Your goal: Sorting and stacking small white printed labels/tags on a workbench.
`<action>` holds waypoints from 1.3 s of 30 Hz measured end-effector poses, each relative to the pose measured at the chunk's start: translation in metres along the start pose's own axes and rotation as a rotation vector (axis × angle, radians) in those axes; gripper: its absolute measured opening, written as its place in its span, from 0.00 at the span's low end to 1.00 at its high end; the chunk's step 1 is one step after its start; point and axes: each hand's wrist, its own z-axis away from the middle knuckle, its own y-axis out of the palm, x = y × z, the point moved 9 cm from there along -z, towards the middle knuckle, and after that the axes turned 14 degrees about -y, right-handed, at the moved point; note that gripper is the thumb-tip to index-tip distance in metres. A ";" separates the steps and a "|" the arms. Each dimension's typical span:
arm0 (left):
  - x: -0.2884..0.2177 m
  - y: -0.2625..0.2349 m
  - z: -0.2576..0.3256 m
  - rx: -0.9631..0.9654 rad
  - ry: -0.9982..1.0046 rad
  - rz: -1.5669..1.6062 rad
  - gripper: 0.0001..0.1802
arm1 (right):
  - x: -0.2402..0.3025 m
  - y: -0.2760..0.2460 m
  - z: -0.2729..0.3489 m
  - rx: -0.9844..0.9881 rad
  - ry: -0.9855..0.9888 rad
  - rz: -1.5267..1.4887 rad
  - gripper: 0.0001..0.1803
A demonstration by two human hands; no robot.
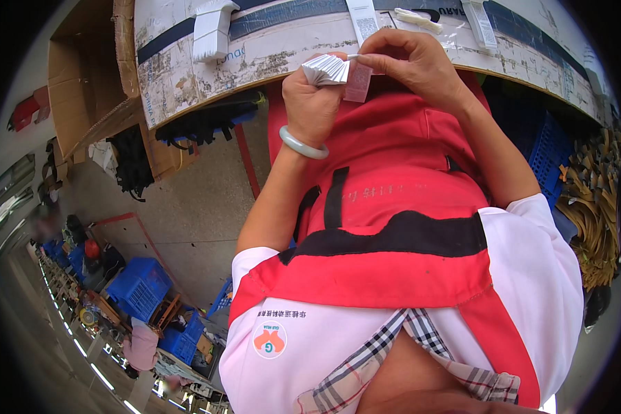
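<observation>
My left hand (310, 103), with a pale bangle at the wrist, is wrapped round a fanned stack of white paper labels (326, 70) over the table's near edge. Close beside it, my right hand (421, 69) has thumb and forefinger pinched together at the stack's right side. What the pinch holds is too small to make out. A small translucent plastic piece (358, 81) hangs between the two hands, in front of my red apron (393, 138); which hand carries it I cannot tell.
On the worn, cardboard-covered table (269, 52) lie a white label bundle (212, 31), two printed label stacks (363, 19) and a crumpled whitish piece (419, 19). An open carton (83, 83) stands left. Blue crates (548, 155) and brown strips (590, 207) are right.
</observation>
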 end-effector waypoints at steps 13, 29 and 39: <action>0.027 0.035 0.007 0.449 -0.491 0.374 0.34 | -0.012 0.021 0.007 0.012 0.247 -0.311 0.08; 0.041 0.035 0.025 0.520 -0.524 0.213 0.10 | 0.004 0.024 0.013 0.088 0.083 -0.030 0.12; 0.048 0.040 0.024 0.570 -0.606 0.116 0.12 | -0.017 0.014 0.006 0.023 0.085 -0.091 0.11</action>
